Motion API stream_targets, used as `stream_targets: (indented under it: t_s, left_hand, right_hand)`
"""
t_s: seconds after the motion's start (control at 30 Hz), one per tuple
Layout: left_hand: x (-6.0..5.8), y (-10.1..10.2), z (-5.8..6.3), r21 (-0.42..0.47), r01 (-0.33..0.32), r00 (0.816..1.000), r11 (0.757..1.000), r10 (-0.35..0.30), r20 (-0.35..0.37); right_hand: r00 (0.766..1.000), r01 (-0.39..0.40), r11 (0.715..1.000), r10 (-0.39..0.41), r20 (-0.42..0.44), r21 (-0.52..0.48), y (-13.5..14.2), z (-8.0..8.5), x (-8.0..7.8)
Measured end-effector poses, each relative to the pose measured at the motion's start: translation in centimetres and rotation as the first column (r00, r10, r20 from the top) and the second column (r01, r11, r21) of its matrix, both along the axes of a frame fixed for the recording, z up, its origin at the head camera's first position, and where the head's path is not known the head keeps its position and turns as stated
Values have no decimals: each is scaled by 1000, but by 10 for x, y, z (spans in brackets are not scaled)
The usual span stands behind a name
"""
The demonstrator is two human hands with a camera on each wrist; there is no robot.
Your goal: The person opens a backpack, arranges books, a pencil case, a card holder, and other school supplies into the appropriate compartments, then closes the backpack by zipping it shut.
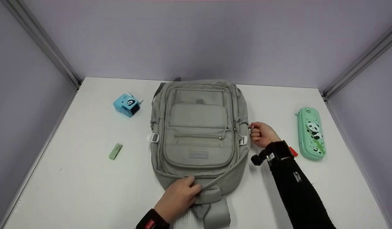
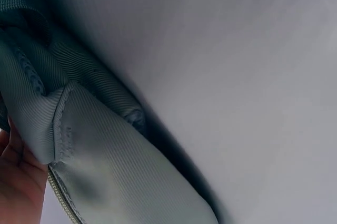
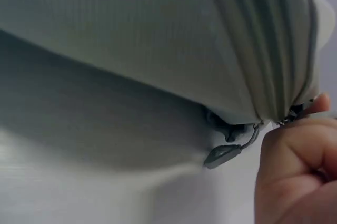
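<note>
A grey-green backpack point(image 1: 199, 116) lies on the white table with its front pockets up and its handle end towards me. At its near edge, beside the carry handle point(image 1: 210, 195), my left hand point(image 1: 178, 197) grips the fabric. In the left wrist view only part of that hand point(image 2: 18, 176) shows, against the backpack fabric point(image 2: 121, 155) near a zipper point(image 2: 60, 195). By the backpack's right side, my right hand point(image 1: 262, 134) has curled fingers and pinches a zipper pull, mostly hidden by the fingers. Another zipper pull point(image 3: 224, 155) dangles beside it in the right wrist view.
A blue panda pencil sharpener point(image 1: 127, 104) stands left of the backpack. Nearer on that side lies a small green eraser point(image 1: 115, 151). At the right is a mint-green panda pencil case point(image 1: 312, 133). A red object point(image 1: 293, 151) shows partly behind my right wrist. Pale panels enclose the table.
</note>
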State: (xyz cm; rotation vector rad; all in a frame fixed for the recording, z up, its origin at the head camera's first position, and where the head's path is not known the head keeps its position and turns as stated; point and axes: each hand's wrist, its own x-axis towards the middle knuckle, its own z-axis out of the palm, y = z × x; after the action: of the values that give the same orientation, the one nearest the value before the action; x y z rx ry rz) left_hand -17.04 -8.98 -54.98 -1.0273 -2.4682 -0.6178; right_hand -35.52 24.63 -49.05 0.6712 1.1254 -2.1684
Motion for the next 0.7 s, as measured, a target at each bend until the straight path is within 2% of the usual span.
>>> stream_targets:
  t_s: [0.13,0.2,0.23,0.27,0.3,0.4,0.43,0.47,0.5,0.7]
  left_hand:
    - [0,1,-2,7,-5,1000,1000,5,-23]
    - [0,1,-4,10,-6,1000,1000,7,-27]
    - [0,0,-3,12,-6,1000,1000,6,-26]
    - [0,0,-3,13,-5,1000,1000,5,-20]
    - [0,0,-3,11,-4,1000,1000,5,-13]
    - [1,-1,-1,6,-10,1000,1000,10,4]
    - [1,-1,-1,6,-12,1000,1000,12,8]
    - [1,-1,-1,8,-15,1000,1000,15,12]
    - [2,-1,0,9,-18,1000,1000,18,13]
    - [3,0,1,16,-32,999,999,32,12]
  right_hand:
    - [999,-12,998,14,-37,58,-1,-2,-2]
    - [995,-44,989,57,-85,144,-1,-5,-1]
    - [989,-71,975,97,-115,210,-1,-5,0]
    - [979,-97,949,145,-144,300,-1,-6,1]
    - [965,-123,908,205,-166,401,-1,-6,2]
    - [912,-171,726,372,-171,666,0,-3,5]
    - [897,-178,673,411,-163,718,1,-1,6]
    - [886,-177,632,436,-157,755,1,1,7]
    - [877,-177,606,455,-154,776,2,2,7]
    - [847,-182,521,514,-137,834,5,5,9]
